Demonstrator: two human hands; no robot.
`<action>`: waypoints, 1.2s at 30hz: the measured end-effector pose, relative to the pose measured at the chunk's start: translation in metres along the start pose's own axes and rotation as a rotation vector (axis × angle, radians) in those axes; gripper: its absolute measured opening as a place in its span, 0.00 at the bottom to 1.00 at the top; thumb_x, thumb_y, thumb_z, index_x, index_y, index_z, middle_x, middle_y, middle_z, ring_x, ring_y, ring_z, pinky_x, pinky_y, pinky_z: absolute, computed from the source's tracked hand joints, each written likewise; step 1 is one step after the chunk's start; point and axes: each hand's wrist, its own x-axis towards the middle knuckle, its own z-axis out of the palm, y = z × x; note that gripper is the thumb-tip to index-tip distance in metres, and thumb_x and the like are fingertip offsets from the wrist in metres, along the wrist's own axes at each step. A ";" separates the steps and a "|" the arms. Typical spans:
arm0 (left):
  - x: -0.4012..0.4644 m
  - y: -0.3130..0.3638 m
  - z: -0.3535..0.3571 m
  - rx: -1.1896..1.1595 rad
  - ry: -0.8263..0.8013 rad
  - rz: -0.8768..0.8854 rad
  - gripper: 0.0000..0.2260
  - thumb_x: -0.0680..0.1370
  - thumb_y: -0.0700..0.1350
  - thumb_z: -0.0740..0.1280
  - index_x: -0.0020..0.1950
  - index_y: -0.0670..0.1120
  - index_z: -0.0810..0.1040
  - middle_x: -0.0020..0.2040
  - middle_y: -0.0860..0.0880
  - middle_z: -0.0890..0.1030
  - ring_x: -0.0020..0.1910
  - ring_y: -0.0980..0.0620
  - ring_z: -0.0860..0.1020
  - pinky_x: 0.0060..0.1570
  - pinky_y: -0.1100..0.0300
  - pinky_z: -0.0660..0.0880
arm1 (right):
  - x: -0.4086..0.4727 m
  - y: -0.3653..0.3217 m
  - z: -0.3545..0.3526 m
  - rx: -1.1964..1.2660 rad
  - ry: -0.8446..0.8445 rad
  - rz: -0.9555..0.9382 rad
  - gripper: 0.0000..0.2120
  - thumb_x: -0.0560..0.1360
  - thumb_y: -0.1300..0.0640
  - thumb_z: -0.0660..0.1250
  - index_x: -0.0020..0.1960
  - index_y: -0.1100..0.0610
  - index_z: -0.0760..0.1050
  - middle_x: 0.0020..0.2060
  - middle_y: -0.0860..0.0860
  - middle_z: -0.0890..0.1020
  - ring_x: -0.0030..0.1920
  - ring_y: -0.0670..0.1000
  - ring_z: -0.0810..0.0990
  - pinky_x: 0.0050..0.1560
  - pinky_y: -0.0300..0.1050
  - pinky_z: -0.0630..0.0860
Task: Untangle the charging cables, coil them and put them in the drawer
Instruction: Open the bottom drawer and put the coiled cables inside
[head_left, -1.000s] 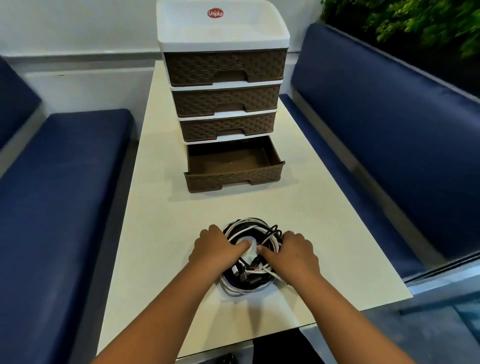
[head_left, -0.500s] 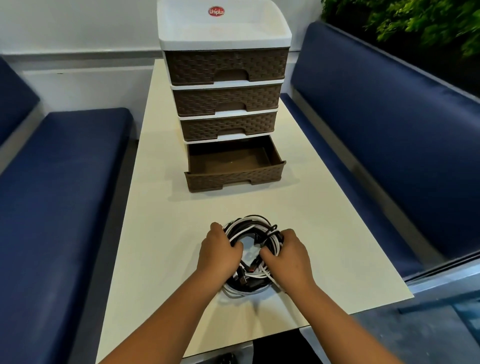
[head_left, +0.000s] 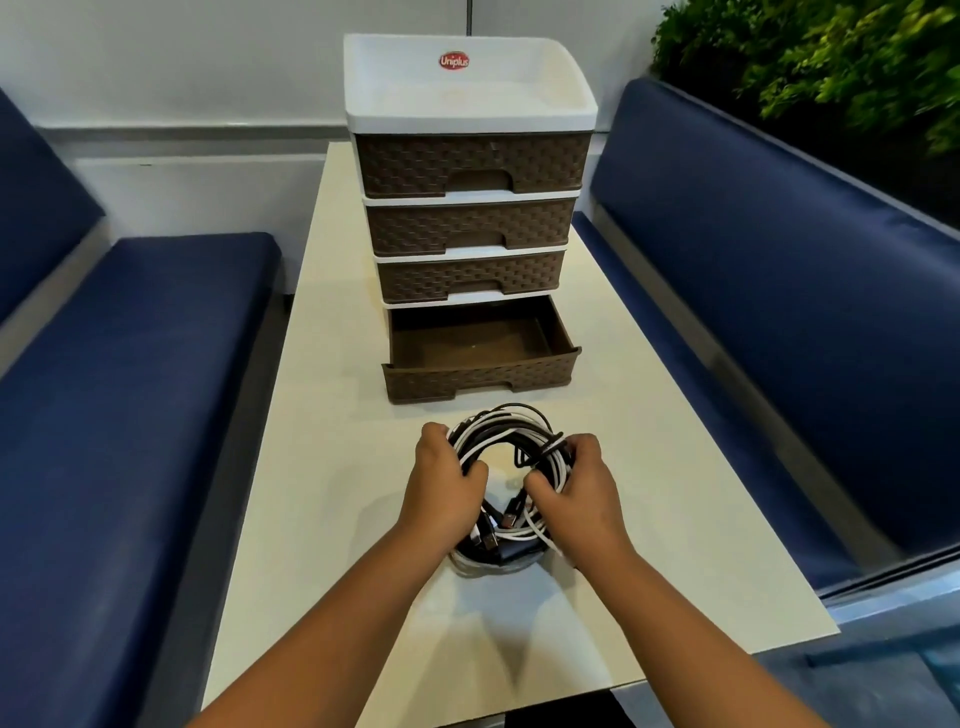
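A ring-shaped bundle of black and white charging cables (head_left: 506, 486) lies on the cream rectangular table (head_left: 332, 467), just in front of the brown woven-plastic drawer unit with a white top (head_left: 470, 171). The unit's bottom drawer (head_left: 480, 364) is pulled out towards the bundle. The left hand (head_left: 441, 491) has its fingers curled around the bundle's left side; the right hand (head_left: 582, 491) grips the right side, fingers wrapped over the strands

both bare hands (head_left: 519, 493) cover the sides of the tangled black and white cable bundle (head_left: 506, 431), and the frame's bottom edge crops the forearms.
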 end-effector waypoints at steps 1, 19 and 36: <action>0.005 0.007 -0.004 -0.012 0.012 0.010 0.15 0.77 0.41 0.66 0.61 0.43 0.64 0.57 0.45 0.73 0.46 0.50 0.75 0.39 0.65 0.68 | 0.007 -0.007 -0.002 0.012 0.000 -0.008 0.17 0.71 0.56 0.70 0.55 0.51 0.65 0.43 0.44 0.77 0.43 0.44 0.77 0.39 0.41 0.71; 0.176 0.085 -0.044 0.031 -0.260 -0.353 0.07 0.72 0.42 0.67 0.45 0.40 0.73 0.44 0.40 0.76 0.40 0.43 0.76 0.38 0.55 0.72 | 0.192 -0.096 -0.006 -0.158 -0.250 0.162 0.19 0.71 0.51 0.70 0.57 0.59 0.73 0.49 0.56 0.79 0.46 0.55 0.78 0.41 0.46 0.76; 0.248 0.045 -0.008 0.036 -0.337 -0.572 0.12 0.77 0.40 0.64 0.58 0.38 0.75 0.57 0.37 0.77 0.56 0.38 0.78 0.49 0.51 0.75 | 0.270 -0.073 0.034 -0.249 -0.519 0.304 0.11 0.74 0.53 0.69 0.51 0.59 0.74 0.49 0.56 0.79 0.48 0.55 0.78 0.51 0.49 0.78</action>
